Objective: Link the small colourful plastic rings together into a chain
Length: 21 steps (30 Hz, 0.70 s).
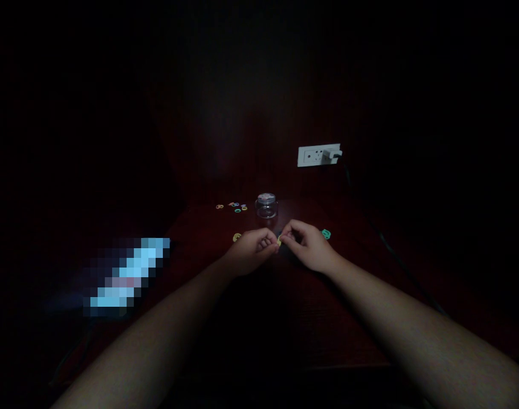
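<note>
Forearms (152, 335) reach inward to a pinched small yellow piece (279, 241)

Both arms run up from the lower corners of my view and meet over the dark red tabletop (327, 318). From where I sit, I see the left hand (250, 251) and the right hand (307, 245) almost touching, thumb and fingers of each closed on the small yellow piece between them; its exact shape is too small for me to tell.

Just past the left hand I have a yellow bundle (237, 237), and just past the right a green bundle (326, 233). Beyond the hands stands a clear lidded jar (266, 208), upright, with several coloured rings (237, 211) scattered to its left. Farther left I get a bright, pixelated panel (133, 275). On the wall at right, a white plug (331, 153) sits in a white socket plate (309, 156).
</note>
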Available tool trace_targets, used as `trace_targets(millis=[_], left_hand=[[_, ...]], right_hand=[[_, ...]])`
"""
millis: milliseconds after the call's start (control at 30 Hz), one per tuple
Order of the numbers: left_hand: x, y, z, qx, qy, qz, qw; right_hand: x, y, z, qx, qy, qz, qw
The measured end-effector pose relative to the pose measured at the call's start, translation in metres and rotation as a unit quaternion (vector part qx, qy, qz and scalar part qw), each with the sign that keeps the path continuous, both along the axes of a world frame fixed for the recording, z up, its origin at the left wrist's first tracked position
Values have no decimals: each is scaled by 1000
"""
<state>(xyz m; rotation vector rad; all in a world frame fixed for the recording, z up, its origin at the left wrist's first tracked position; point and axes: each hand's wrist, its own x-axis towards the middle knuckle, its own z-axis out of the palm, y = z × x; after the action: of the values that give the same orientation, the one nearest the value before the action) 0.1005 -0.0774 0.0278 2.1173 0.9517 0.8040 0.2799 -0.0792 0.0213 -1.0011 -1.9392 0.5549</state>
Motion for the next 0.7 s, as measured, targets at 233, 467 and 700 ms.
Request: trace_targets(millis=[233,467,700], left_hand=[[0,0,-1,8,-4,8,1000],[-2,2,-3,57,-10,45,997],[-1,1,-2,54,3,35,998]], right_hand=[[0,1,0,-8,-2,8,1000],[-1,1,-2,-41,-2,66,997],[-1,-1,-6,-75,-21,113,990]])
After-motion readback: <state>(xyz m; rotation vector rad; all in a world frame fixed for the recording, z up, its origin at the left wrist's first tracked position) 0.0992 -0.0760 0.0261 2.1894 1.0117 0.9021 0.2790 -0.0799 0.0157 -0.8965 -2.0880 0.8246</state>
